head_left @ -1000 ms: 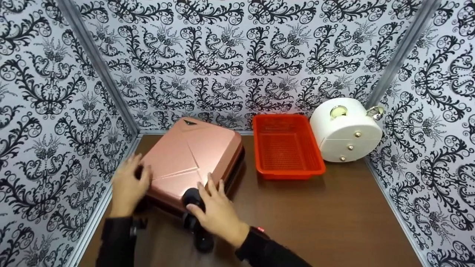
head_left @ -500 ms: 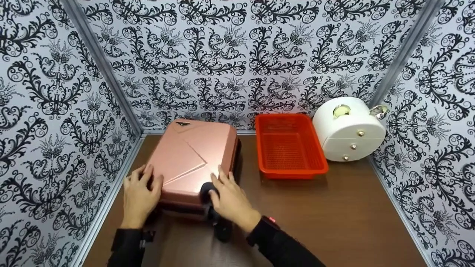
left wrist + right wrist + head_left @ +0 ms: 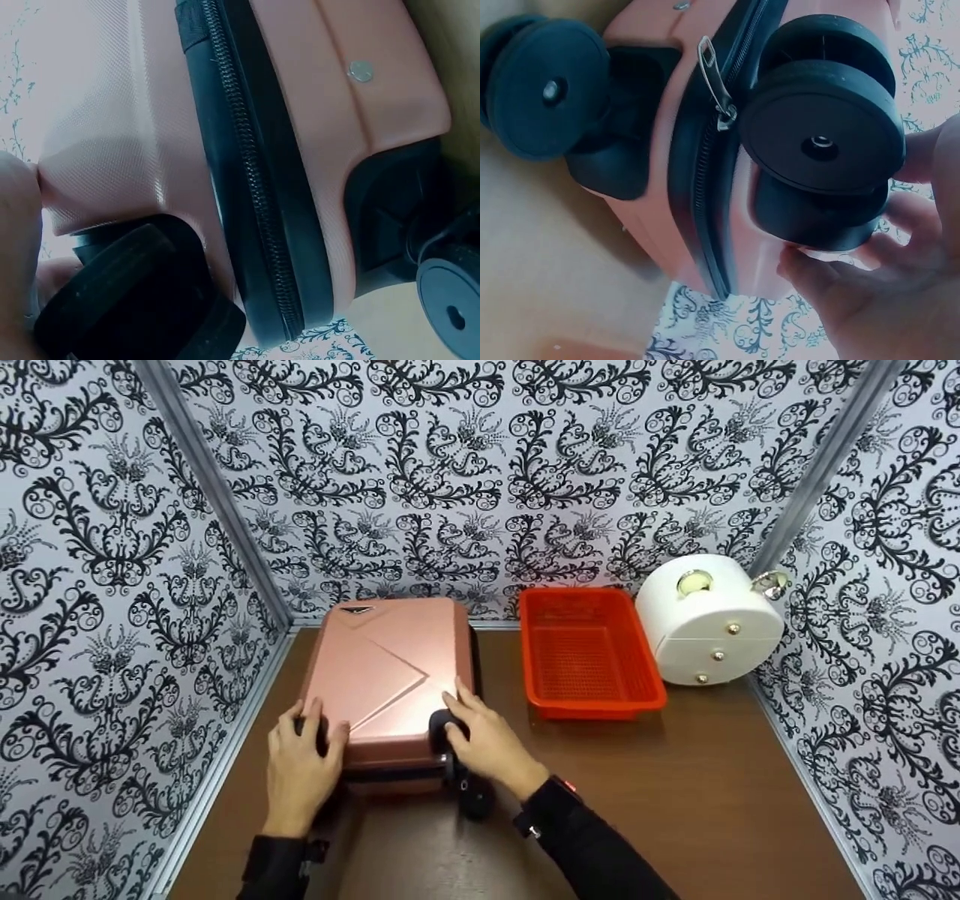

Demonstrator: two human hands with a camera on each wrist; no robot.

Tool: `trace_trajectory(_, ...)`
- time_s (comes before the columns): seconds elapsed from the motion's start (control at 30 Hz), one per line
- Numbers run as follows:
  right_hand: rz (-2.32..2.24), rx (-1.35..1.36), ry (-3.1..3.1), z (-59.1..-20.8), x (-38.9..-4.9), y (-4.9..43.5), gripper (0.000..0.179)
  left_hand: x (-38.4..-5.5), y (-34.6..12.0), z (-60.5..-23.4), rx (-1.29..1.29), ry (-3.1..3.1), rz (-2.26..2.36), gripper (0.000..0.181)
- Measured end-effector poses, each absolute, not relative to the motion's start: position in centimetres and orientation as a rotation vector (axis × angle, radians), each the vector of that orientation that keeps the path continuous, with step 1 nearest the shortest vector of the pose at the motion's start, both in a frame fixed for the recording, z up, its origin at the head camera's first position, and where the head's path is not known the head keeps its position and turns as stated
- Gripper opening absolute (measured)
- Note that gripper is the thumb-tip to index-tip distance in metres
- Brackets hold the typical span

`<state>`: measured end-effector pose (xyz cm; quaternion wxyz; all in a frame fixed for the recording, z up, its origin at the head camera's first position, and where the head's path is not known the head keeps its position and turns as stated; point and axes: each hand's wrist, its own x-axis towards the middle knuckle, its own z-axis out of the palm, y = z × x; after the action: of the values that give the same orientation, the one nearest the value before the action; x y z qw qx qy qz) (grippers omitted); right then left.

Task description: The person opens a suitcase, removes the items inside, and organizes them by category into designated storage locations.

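Observation:
A small pink hard-shell suitcase (image 3: 397, 660) lies flat on the brown table, its wheeled end towards me. At its near left corner my left hand (image 3: 298, 769) holds the shell, thumb and fingers around the black wheel (image 3: 142, 285). My right hand (image 3: 491, 742) holds the near right corner the same way; in the right wrist view its fingers (image 3: 821, 274) curl about the black wheel (image 3: 821, 127). A zip with a metal puller (image 3: 715, 79) runs round the suitcase's middle and is shut. The lower right wheel (image 3: 476, 797) sits near the table top.
A red plastic basket (image 3: 592, 709) stands right of the suitcase, close to the back wall. Beside it, in the right back corner, is a white rounded box (image 3: 712, 619) with gold knobs. Patterned walls (image 3: 480, 472) enclose the table (image 3: 637, 802) at the back and both sides.
The suitcase has turned, its near end swinging right and its far end left, so it now lies nearly square to the back wall. Both hands have moved right with it.

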<state>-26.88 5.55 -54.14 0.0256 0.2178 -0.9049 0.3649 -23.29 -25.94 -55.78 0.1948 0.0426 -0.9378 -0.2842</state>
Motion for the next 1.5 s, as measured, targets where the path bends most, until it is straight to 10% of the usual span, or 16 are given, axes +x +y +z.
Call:
trace_trajectory(0.47, 1.366, 0.341, -2.639, -60.4, -22.2, 7.3, 0.006, -23.5, -27.3, -56.3, 0.042, -2.662, -0.864, 0.087)
trace_trajectory(1.5, 1.565, 0.093, -2.648, -63.2, -21.0, 5.1, 0.009, -23.2, -27.8, -56.0, 0.048, -2.721, -0.854, 0.091)
